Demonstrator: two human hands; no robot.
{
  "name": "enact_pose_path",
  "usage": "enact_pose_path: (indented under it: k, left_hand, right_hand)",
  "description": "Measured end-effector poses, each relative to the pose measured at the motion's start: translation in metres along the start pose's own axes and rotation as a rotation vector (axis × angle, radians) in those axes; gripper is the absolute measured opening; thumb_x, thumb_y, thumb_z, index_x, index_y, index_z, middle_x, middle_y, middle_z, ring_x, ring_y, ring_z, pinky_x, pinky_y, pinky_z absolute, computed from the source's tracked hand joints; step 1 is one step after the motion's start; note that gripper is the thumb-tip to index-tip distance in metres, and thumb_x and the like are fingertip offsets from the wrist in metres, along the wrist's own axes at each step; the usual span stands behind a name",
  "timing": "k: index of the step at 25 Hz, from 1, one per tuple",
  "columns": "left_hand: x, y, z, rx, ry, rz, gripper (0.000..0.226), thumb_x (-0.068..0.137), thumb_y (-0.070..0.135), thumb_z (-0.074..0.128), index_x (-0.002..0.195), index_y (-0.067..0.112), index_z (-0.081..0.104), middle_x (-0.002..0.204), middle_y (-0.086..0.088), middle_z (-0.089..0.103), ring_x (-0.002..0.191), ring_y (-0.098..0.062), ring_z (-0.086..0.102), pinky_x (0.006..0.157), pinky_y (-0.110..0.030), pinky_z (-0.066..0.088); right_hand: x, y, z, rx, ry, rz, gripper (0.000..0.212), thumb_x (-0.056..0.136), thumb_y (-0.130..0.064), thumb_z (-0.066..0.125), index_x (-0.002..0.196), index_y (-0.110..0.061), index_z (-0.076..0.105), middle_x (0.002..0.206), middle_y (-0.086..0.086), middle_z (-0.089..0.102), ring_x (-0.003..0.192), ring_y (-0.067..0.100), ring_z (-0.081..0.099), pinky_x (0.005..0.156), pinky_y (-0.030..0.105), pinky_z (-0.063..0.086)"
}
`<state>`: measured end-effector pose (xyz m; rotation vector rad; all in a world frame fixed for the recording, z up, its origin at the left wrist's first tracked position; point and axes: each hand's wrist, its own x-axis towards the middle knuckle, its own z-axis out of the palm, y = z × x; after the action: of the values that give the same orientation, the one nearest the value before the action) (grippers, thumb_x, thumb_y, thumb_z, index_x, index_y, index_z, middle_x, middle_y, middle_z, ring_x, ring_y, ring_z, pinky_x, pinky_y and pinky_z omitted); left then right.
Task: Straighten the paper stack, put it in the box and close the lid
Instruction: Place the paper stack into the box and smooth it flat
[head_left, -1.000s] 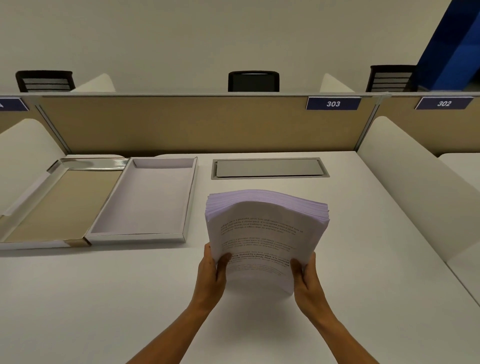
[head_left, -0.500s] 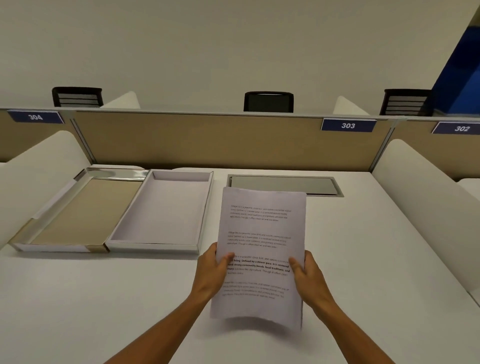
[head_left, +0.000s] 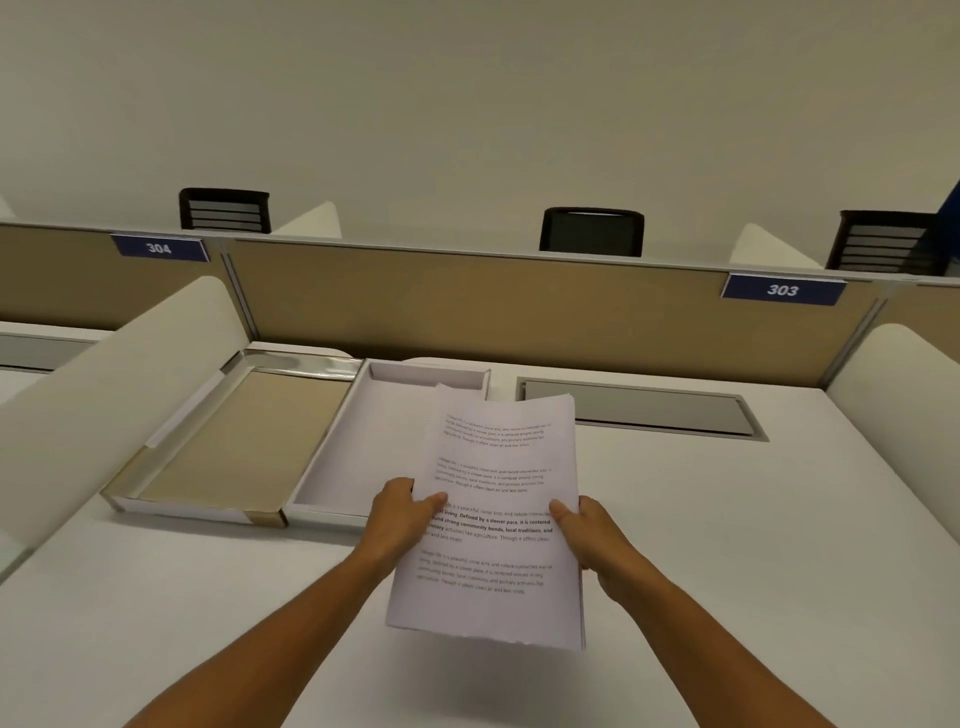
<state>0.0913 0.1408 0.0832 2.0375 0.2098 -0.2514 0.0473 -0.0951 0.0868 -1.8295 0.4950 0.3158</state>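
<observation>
White table, box open at left with its lid laid flat beside it. Both hands, left and right, are closed on the paper stack, held above the table just right of the box. Near edge looks ragged; sheets could snag on the box wall.

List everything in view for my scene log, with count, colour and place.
paper stack: 1, white with black print, held above the desk in both hands
box: 1, white, open, on the desk left of the stack
lid: 1, tan inside with silver rim, lying open left of the box
desk: 1, white
cable hatch: 1, grey, set in the desk at the back right
partition: tan, behind the desk
number signs: 2, blue, 304 and 303, on the partition
chairs: 3, black, beyond the partition
left hand: gripping the stack's left edge
right hand: gripping its right edge
</observation>
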Motion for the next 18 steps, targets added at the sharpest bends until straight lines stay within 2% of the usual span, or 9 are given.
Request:
enact_pose_path:
  k: [2, 5, 8, 11, 13, 16, 18]
  left_hand:
    - [0.020, -0.001, -0.025, -0.015, -0.001, -0.029, 0.022, 0.091, 0.029, 0.065, 0.105, 0.012, 0.063, 0.100, -0.006, 0.073, 0.079, -0.022, 0.073, 0.069, -0.037, 0.062]
    - [0.052, -0.004, -0.059, -0.046, 0.006, -0.083, 0.024, 0.091, 0.025, 0.066, 0.107, 0.008, 0.062, 0.100, -0.010, 0.074, 0.080, -0.027, 0.073, 0.073, -0.043, 0.062]
    - [0.083, -0.008, -0.082, -0.082, 0.018, -0.112, 0.029, 0.090, 0.021, 0.067, 0.112, 0.003, 0.061, 0.103, -0.015, 0.073, 0.082, -0.029, 0.072, 0.074, -0.043, 0.062]
    - [0.119, -0.012, -0.100, -0.094, 0.012, -0.131, 0.032, 0.090, 0.018, 0.067, 0.117, 0.003, 0.061, 0.109, -0.016, 0.072, 0.088, -0.032, 0.071, 0.080, -0.046, 0.060]
    - [0.144, -0.015, -0.107, -0.089, -0.001, -0.151, 0.033, 0.090, 0.018, 0.066, 0.119, 0.002, 0.061, 0.112, -0.018, 0.071, 0.093, -0.034, 0.071, 0.086, -0.048, 0.059]
    - [0.177, -0.020, -0.111, -0.080, -0.029, -0.182, 0.034, 0.091, 0.017, 0.065, 0.120, 0.000, 0.061, 0.113, -0.019, 0.071, 0.096, -0.035, 0.070, 0.089, -0.048, 0.057]
    - [0.197, -0.023, -0.110, -0.076, -0.051, -0.204, 0.035, 0.091, 0.017, 0.065, 0.121, -0.001, 0.060, 0.114, -0.019, 0.070, 0.098, -0.034, 0.070, 0.090, -0.048, 0.057]
  right_hand:
    - [0.015, -0.021, 0.022, 0.003, -0.024, 0.014, 0.037, 0.104, -0.035, 0.041, 0.131, -0.013, 0.050, 0.121, 0.006, 0.066, 0.100, 0.025, 0.067, 0.061, 0.027, 0.053]
    - [0.041, -0.048, 0.054, 0.009, -0.039, 0.048, 0.037, 0.103, -0.035, 0.041, 0.130, -0.012, 0.050, 0.116, 0.007, 0.067, 0.094, 0.023, 0.069, 0.060, 0.028, 0.056]
    - [0.068, -0.070, 0.080, 0.005, -0.041, 0.081, 0.038, 0.101, -0.035, 0.042, 0.130, -0.010, 0.048, 0.114, 0.008, 0.066, 0.093, 0.024, 0.068, 0.067, 0.033, 0.058]
    - [0.100, -0.088, 0.102, 0.012, -0.039, 0.111, 0.043, 0.101, -0.035, 0.043, 0.134, -0.008, 0.046, 0.116, 0.008, 0.064, 0.093, 0.024, 0.066, 0.060, 0.029, 0.053]
    - [0.122, -0.096, 0.115, 0.015, -0.040, 0.131, 0.046, 0.101, -0.034, 0.045, 0.137, -0.006, 0.044, 0.119, 0.010, 0.064, 0.097, 0.025, 0.065, 0.069, 0.033, 0.056]
    - [0.151, -0.101, 0.130, 0.014, -0.012, 0.168, 0.050, 0.101, -0.032, 0.045, 0.142, -0.004, 0.040, 0.134, 0.014, 0.059, 0.115, 0.031, 0.061, 0.097, 0.042, 0.052]
    - [0.169, -0.105, 0.137, 0.013, -0.005, 0.194, 0.050, 0.102, -0.029, 0.045, 0.144, -0.003, 0.039, 0.138, 0.015, 0.056, 0.120, 0.031, 0.058, 0.098, 0.037, 0.049]
